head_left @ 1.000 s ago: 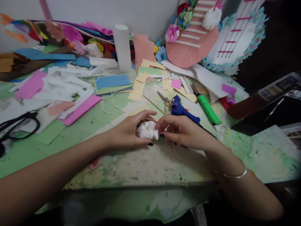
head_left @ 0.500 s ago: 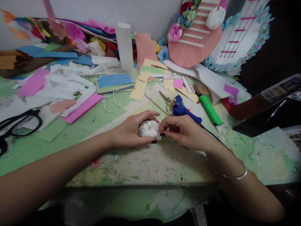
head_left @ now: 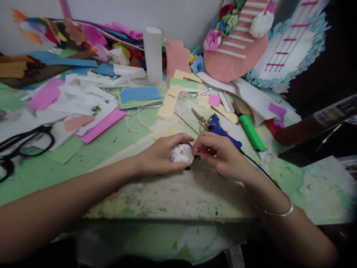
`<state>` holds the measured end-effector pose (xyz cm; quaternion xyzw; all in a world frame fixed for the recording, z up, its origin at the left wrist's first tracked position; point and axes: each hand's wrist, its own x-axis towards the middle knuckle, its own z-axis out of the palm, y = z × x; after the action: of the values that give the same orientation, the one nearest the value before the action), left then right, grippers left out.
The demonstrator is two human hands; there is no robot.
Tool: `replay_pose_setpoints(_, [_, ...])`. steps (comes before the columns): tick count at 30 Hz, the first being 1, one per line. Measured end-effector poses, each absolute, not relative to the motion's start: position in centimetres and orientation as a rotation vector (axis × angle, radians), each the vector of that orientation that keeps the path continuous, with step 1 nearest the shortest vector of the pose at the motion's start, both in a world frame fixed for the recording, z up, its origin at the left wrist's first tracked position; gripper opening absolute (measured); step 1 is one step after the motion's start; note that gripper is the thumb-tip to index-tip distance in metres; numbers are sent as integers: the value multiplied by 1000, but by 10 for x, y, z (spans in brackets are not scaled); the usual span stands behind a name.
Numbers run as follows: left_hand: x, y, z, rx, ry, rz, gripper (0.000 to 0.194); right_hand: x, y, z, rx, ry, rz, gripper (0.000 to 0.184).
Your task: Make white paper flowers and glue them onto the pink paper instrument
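Observation:
A white paper flower [head_left: 180,153] with layered, crumpled petals sits in my left hand [head_left: 158,154], whose thumb and fingers curve around it. At the flower's right edge, my right hand [head_left: 217,154] pinches a petal between thumb and forefinger. Both hands are just above the front of the paint-stained table [head_left: 178,201]. Right behind my right hand lies a blue glue gun [head_left: 220,128], its cord running under the wrist. Scissors [head_left: 200,117] and a thin wooden stick [head_left: 186,123] lie beside it.
A green-handled knife [head_left: 252,132] lies to the right. Black-framed glasses [head_left: 30,143] and white paper scraps [head_left: 83,96] are on the left. Behind stand a white paper roll [head_left: 153,56], a stack of coloured paper [head_left: 139,96] and a pink paper guitar [head_left: 231,63].
The whole view has shifted slightly, so things appear a little further right. My hands keep the same hold on the flower, with the right fingers still at its edge.

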<state>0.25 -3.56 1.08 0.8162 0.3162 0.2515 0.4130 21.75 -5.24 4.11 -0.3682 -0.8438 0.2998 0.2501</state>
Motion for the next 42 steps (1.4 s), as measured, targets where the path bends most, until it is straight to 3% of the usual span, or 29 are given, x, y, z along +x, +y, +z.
replay_pose_setpoints(22, [10, -43, 14, 2032, 764, 669, 34, 204, -56, 30, -978, -2199, 721, 8])
replay_pose_setpoints(28, [8, -45, 14, 2037, 785, 651, 50, 213, -57, 42, -1136, -1821, 861, 3])
replay_pose_setpoints(36, [1, -42, 16, 2243, 611, 634, 61, 229, -42, 48, -1334, -1681, 639, 5])
replay_pose_setpoints(42, [-9, -37, 17, 2420, 652, 691, 64, 229, -45, 48, -1359, -2095, 846, 4])
